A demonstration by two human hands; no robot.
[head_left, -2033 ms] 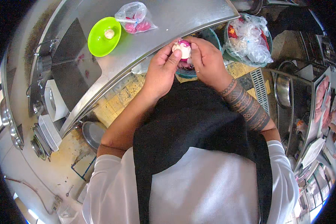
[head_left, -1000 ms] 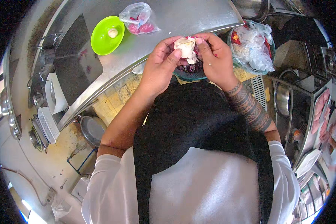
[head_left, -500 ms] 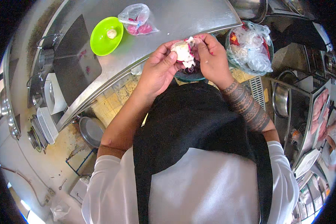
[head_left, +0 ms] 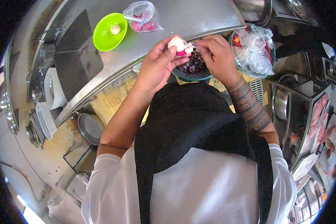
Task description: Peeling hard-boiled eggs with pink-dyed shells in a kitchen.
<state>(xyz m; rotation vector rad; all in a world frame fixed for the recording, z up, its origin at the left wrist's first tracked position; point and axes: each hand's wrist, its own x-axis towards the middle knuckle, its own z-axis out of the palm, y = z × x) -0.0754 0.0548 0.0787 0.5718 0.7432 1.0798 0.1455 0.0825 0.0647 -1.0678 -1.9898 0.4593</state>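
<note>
My left hand [head_left: 158, 61], its fingers wrapped round, holds a round whitish thing with bright magenta skin [head_left: 178, 44] on its underside; I cannot tell its kind. At its right edge, my right hand [head_left: 216, 54] pinches a white scrap [head_left: 189, 47] between thumb and fingertips. Below both hands stands a round bin [head_left: 192, 77], with dark purple peelings and rings [head_left: 191, 66] inside. On the steel table [head_left: 190, 18] a lime-green bowl [head_left: 100, 37] contains one small whitish ball [head_left: 115, 30]. Touching the bowl's side is a clear plastic bag [head_left: 143, 11] with magenta-pink pieces in it.
A second bin [head_left: 274, 56], to the right, overflows with crumpled clear plastic bags [head_left: 255, 48]. At the left is a dark sink basin [head_left: 76, 59]. A pan [head_left: 90, 128] sits low below the table. Far right, raw meat [head_left: 317, 112] lies on a steel surface near another person [head_left: 332, 145].
My right hand has moved a little right, away from the left, drawing the white scrap outward. The held thing appears turned, and more of the bin's contents shows between my hands.
</note>
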